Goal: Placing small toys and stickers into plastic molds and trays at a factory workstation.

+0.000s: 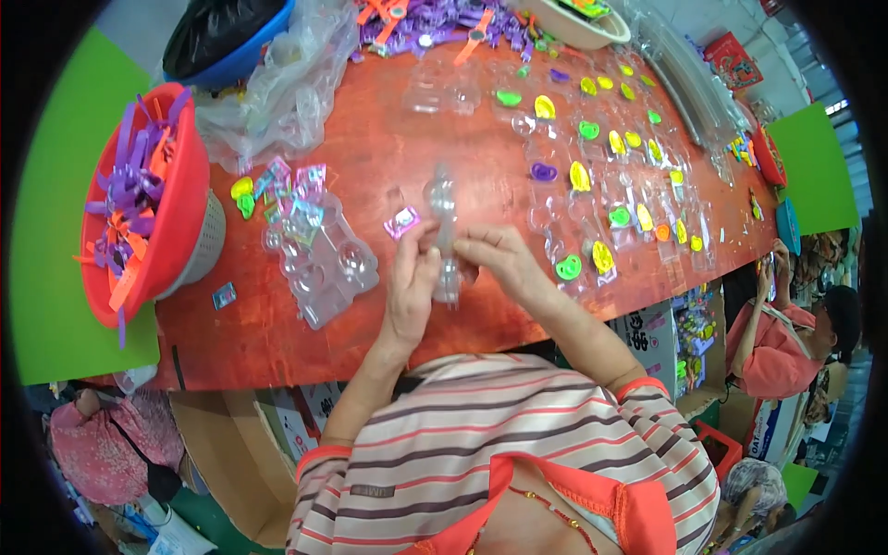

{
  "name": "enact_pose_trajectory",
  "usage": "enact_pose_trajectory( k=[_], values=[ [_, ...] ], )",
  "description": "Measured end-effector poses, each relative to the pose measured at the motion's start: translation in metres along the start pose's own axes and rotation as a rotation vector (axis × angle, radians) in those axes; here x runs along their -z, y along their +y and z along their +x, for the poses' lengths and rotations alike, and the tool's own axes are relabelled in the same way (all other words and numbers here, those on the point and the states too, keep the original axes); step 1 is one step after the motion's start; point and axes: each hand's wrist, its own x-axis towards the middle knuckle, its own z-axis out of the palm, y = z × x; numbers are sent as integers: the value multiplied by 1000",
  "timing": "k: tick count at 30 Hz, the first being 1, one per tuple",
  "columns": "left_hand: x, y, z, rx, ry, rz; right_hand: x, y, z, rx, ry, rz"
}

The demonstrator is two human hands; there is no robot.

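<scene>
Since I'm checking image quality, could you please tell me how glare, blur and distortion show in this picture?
In the head view, the red table has a bowed near edge, from fisheye distortion; in the head view, pale glints mark the clear tray at left; also in the head view, the clear plastic piece between the left hand and right hand looks soft-edged.

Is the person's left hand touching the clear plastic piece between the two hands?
Touching: in the head view, the thumb of the left hand lies against the left edge of the clear plastic piece.
</scene>
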Motion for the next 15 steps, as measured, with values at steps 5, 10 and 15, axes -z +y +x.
enact_pose_trajectory(
  k=[5, 10, 15],
  values=[
    [1, -15, -2, 51, -16, -64, -9, 13, 5, 171, 16, -287],
    [2, -8, -4, 92, 110, -126, -13, 26, 1, 122, 132, 76],
    [19, -17, -11, 183, 192, -472, 6, 14, 7, 19, 344, 424]
  ],
)
